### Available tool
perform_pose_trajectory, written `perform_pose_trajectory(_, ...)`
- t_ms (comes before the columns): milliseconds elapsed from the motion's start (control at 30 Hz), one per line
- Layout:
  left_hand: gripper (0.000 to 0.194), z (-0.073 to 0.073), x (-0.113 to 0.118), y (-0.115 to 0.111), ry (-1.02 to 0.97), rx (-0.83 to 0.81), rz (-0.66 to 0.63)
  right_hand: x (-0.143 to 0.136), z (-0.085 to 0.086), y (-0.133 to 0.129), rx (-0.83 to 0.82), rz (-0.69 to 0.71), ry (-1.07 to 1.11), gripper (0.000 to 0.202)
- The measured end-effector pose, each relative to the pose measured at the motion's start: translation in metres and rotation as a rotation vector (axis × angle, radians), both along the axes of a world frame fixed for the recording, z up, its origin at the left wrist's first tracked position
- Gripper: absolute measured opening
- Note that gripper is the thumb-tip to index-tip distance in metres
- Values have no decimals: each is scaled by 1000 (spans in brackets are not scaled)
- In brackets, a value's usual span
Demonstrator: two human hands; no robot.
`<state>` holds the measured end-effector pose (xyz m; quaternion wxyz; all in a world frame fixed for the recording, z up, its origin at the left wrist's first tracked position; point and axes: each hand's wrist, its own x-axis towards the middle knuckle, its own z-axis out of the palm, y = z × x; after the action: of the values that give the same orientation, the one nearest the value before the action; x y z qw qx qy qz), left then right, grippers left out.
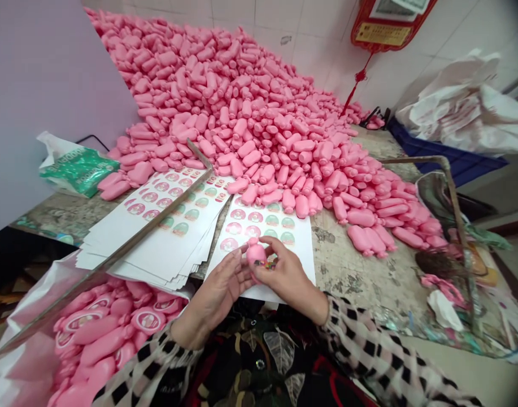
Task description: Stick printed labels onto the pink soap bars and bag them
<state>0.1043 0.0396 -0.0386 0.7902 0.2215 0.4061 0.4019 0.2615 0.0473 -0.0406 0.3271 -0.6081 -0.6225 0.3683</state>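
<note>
At the far left we saw a green packet; at the near left, a white bag held pink bottles, several bearing oval labels. To its right, a stack of label sheets lay on the worktable, with a metal bar crossing above it.

Next came the left hand, half open and palm up, its fingers loosely spread beside the small pink bottle; we could not tell whether they touched it. The bottle was upright, neck up, over the near part of a separate label sheet. The right hand pinched it between thumb and forefinger. A small multicoloured patch showed by the thumb, too small for us to identify.

We judged the step in hand to be the holding and orienting of one bottle. Turning it, in our judgement, called for the left fingers to close lightly on its side while the right thumb eased clear of its face.

Beyond the hands, a heap of unlabelled-looking bottles sloped down towards the right, with a blue crate at the far right.
</note>
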Motion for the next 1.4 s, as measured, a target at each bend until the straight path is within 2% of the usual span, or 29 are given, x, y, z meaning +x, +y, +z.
perform_pose_trajectory(67,49,-4,-3,-6,98,31,-15,6,-2,-11,-24,-37,4,52)
perform_pose_trajectory(167,43,-7,-14,-15,483,212,-24,36,-5,-13,-69,-169,-67,53)
perform_pose_trajectory(267,32,-7,-26,-24,799,397,-79,75,-10,-14,-101,-289,-239,54)
perform_pose_trajectory(367,29,-10,-33,-31,904,438,-109,107,-14,-23,-121,-371,-512,53)
perform_pose_trajectory(467,30,-15,-38,-35,876,373,-89,123,-14,-34,-188,-365,-748,49)
perform_pose_trajectory(533,33,-18,-40,-37,831,328,-66,123,-11,-38,-208,-355,-849,48)
perform_pose_trajectory(633,33,-18,-41,-40,795,313,-39,104,-3,-41,-73,-323,-868,47)
perform_pose_trajectory(700,32,-17,-41,-42,782,308,-23,82,1,-43,46,-131,-775,46)
perform_pose_trajectory(800,33,-15,-44,-45,783,291,2,48,-1,-48,95,290,-698,54)
perform_pose_trajectory(833,33,-14,-46,-46,789,286,11,39,-3,-49,93,387,-714,57)
perform_pose_trajectory(900,33,-14,-53,-50,799,278,32,28,-8,-52,94,486,-754,55)
perform_pose_trajectory(1000,33,-14,-63,-57,789,247,61,28,-12,-52,109,506,-696,41)
perform_pose_trajectory(1133,34,-14,-66,-60,661,164,57,35,-9,-44,114,441,-496,34)
perform_pose_trajectory(1300,50,-4,-37,-44,315,-21,-14,27,0,-33,121,373,-388,28)
perform_pose_trajectory(1400,47,0,-13,-30,161,-67,-45,22,6,-26,126,420,-402,24)
